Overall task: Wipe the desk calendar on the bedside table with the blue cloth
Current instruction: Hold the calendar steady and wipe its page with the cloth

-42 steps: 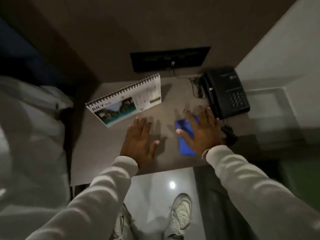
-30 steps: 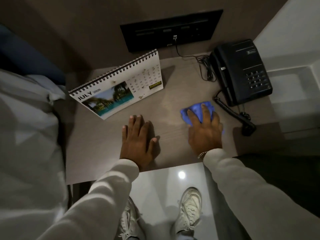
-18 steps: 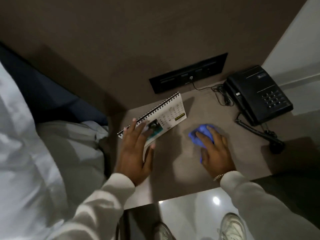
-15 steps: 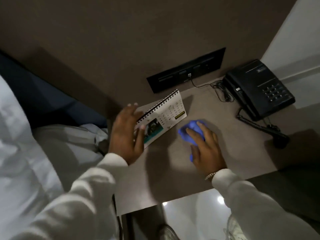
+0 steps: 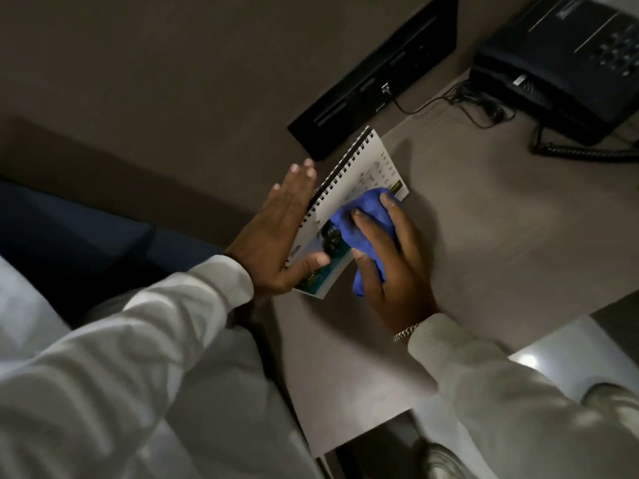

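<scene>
A white spiral-bound desk calendar [image 5: 363, 167] with a landscape photo stands at the back left of the brown bedside table [image 5: 484, 236]. My left hand [image 5: 276, 240] clasps its left end, fingers behind the spiral edge and thumb across the photo. My right hand [image 5: 390, 257] presses a bunched blue cloth [image 5: 359, 219] against the calendar's front face, covering part of the photo and the date grid.
A black telephone [image 5: 567, 53] with a coiled cord [image 5: 587, 153] sits at the table's back right. A black socket panel [image 5: 373, 77] is set in the wall behind the calendar. White bedding [image 5: 34, 305] lies on the left, glossy floor [image 5: 560, 347] at the lower right.
My left hand left the tabletop and took hold of the calendar's left end. My right hand gathered the blue cloth and brought it leftward onto the calendar's face.
</scene>
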Demonstrator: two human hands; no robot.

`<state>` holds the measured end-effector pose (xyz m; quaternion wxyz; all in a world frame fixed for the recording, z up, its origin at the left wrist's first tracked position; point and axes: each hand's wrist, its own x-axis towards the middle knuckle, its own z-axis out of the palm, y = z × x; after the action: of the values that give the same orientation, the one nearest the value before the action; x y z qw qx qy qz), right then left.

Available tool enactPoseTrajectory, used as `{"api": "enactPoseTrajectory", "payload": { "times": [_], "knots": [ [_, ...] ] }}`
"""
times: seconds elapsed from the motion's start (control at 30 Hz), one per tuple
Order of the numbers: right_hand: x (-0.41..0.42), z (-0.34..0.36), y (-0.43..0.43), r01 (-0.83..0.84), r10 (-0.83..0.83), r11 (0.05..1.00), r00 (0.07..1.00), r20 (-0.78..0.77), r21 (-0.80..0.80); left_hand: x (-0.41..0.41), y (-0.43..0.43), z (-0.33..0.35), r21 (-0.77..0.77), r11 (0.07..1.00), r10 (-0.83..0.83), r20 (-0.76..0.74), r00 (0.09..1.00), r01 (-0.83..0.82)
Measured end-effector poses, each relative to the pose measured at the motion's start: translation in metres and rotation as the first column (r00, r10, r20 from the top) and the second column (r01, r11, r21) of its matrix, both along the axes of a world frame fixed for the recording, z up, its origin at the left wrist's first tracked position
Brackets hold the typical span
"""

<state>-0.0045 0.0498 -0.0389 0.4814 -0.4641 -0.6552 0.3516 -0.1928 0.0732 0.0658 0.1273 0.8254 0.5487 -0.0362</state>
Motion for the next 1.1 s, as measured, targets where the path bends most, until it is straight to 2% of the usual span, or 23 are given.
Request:
{"api": "enactPoseTrajectory", "payload": {
  "times": [0.13,0.33,0.53,0.67,0.77,0.83,0.97,1.1],
  "knots": [
    [-0.023,-0.01,-0.001,0.048,-0.047,0.998,0.998,-0.029,0.027,0.0,0.001,0.0,-0.001,0.999,-0.046,0.011,0.999,0.046],
    [-0.066,-0.021,-0.007,0.103,-0.106,0.994,0.99,-0.09,-0.034,0.0,0.002,-0.003,0.0,0.997,-0.082,-0.017,0.996,0.082],
    [-0.093,-0.042,-0.03,0.187,-0.188,0.982,0.982,0.006,0.021,-0.002,0.004,-0.007,0.025,0.993,-0.113,-0.002,0.994,0.113],
    [-0.094,-0.037,-0.024,0.175,-0.174,0.985,0.983,-0.059,0.006,-0.001,0.004,-0.007,0.062,0.987,-0.143,-0.071,0.987,0.147],
    [-0.086,-0.024,0.008,0.268,-0.285,0.956,0.945,-0.158,-0.119,-0.001,0.004,-0.006,0.05,0.987,-0.147,-0.074,0.986,0.151],
    [-0.083,-0.021,0.015,0.312,-0.336,0.934,0.932,-0.132,-0.171,0.0,0.004,-0.006,0.051,0.986,-0.152,-0.071,0.986,0.156],
    [-0.088,-0.024,-0.017,0.299,-0.316,0.939,0.945,-0.082,-0.171,0.001,0.004,-0.005,0.083,0.982,-0.163,-0.105,0.981,0.172],
    [-0.086,-0.015,-0.008,0.284,-0.308,0.948,0.931,-0.195,-0.141,-0.001,0.002,-0.005,0.109,0.965,-0.217,-0.186,0.958,0.24]
  ]
}}
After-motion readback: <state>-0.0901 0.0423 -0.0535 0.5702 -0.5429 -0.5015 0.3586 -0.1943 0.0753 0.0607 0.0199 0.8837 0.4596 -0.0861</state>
